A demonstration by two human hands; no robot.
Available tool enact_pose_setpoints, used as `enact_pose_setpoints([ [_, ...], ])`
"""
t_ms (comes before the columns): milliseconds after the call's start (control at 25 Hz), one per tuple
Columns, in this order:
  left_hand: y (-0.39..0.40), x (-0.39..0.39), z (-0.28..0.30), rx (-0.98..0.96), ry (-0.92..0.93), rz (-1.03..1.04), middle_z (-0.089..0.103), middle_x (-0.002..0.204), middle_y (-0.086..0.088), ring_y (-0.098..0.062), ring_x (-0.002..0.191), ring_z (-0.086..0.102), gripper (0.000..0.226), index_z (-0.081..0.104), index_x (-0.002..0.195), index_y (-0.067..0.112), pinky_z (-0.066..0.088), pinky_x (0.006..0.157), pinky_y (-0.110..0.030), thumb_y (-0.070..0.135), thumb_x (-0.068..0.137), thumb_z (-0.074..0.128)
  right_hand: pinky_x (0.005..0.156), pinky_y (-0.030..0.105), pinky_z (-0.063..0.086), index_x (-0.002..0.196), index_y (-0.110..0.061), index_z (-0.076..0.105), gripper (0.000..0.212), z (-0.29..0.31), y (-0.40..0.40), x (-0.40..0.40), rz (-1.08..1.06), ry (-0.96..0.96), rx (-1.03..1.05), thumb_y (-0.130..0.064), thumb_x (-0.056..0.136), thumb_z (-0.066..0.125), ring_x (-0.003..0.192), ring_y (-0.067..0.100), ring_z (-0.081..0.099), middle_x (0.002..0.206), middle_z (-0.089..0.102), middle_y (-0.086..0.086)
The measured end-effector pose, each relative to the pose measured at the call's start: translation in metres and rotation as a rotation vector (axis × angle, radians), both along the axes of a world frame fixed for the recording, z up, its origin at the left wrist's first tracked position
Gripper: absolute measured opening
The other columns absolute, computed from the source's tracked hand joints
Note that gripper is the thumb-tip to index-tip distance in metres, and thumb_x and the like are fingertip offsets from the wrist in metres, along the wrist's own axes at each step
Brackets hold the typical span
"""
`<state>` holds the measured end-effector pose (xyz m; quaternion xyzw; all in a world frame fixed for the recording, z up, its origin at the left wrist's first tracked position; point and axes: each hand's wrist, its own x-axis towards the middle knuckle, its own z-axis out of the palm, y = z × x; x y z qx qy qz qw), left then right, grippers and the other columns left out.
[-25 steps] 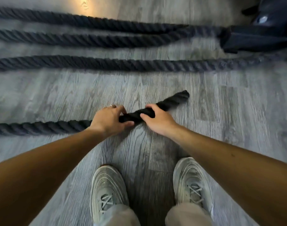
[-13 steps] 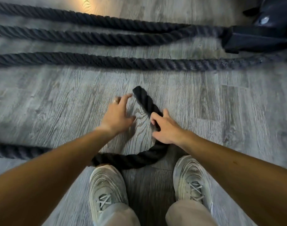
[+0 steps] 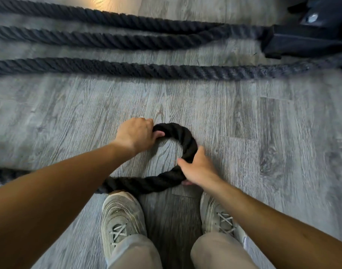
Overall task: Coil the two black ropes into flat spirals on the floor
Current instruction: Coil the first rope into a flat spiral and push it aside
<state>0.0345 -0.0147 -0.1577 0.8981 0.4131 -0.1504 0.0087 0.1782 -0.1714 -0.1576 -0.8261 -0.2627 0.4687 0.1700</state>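
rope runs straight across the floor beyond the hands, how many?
3, all beyond the curled rope: far run, middle run, nearest run. They converge by the dark base; which join is hidden.

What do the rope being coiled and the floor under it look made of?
Rope: thick twisted black fibre, matte and slightly fuzzy; natural or synthetic cannot be told. Floor: grey wood-grain planks with visible seams, smooth, probably vinyl or laminate.
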Motion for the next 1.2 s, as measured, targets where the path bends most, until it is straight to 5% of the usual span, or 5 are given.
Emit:
enact_pose_setpoints([
  [240,-0.053,0.009,-0.004,-0.548,-0.405,0.785,0.071,0.054,0.001,-0.022,0.067,0.073,0.070,0.071,0.067,0.009,0.057,0.078,-0.033,0.070,0.089,0.045,0.090,0.035,0.047,0.133,-0.022,0.052,0.049,0.005,0.058,0.057,0.228,-0.334,0.335,-0.040,0.092,0.071,0.114,0.028,0.058,0.124,0.060,0.006],
  [480,-0.039,0.015,-0.005,-0.726,-0.503,1.009,0.074,0.062,-0.005,-0.025,0.073,0.070,0.060,0.073,0.068,0.005,0.051,0.073,-0.032,0.063,0.080,0.064,0.119,0.053,0.024,0.162,-0.031,-0.001,0.145,-0.004,0.014,0.018,0.497,-0.311,0.136,-0.079,0.052,0.080,0.151,0.032,0.000,0.167,-0.023,-0.001],
  [760,0.004,0.013,0.018,-0.637,-0.385,0.791,0.065,0.113,-0.007,-0.028,0.105,0.062,0.078,0.063,0.121,0.012,0.051,0.092,-0.040,0.076,0.078,0.062,0.115,0.046,0.030,0.102,-0.038,0.063,0.050,-0.023,0.012,0.000,0.286,-0.261,0.395,-0.047,0.061,0.090,0.145,0.027,0.007,0.168,-0.012,0.004],
  [960,0.023,0.038,0.007,-0.609,-0.454,0.284,0.053,0.149,-0.004,-0.025,0.135,0.051,0.061,0.037,0.153,0.038,0.038,0.114,-0.036,0.035,0.097,0.062,0.116,0.037,0.024,0.105,-0.035,0.076,0.044,-0.017,0.009,0.010,0.345,-0.193,0.398,-0.045,0.066,0.091,0.150,0.023,0.000,0.169,-0.011,0.000],
  [1200,0.011,0.011,0.012,-0.396,-0.461,0.492,0.071,0.113,-0.008,-0.028,0.100,0.067,0.054,0.046,0.141,0.029,0.054,0.087,-0.039,0.036,0.092,0.067,0.117,0.053,0.031,0.115,-0.039,0.074,0.050,0.001,0.042,0.058,0.619,-0.294,0.383,-0.046,0.068,0.090,0.147,0.023,0.022,0.168,0.019,-0.006],
])
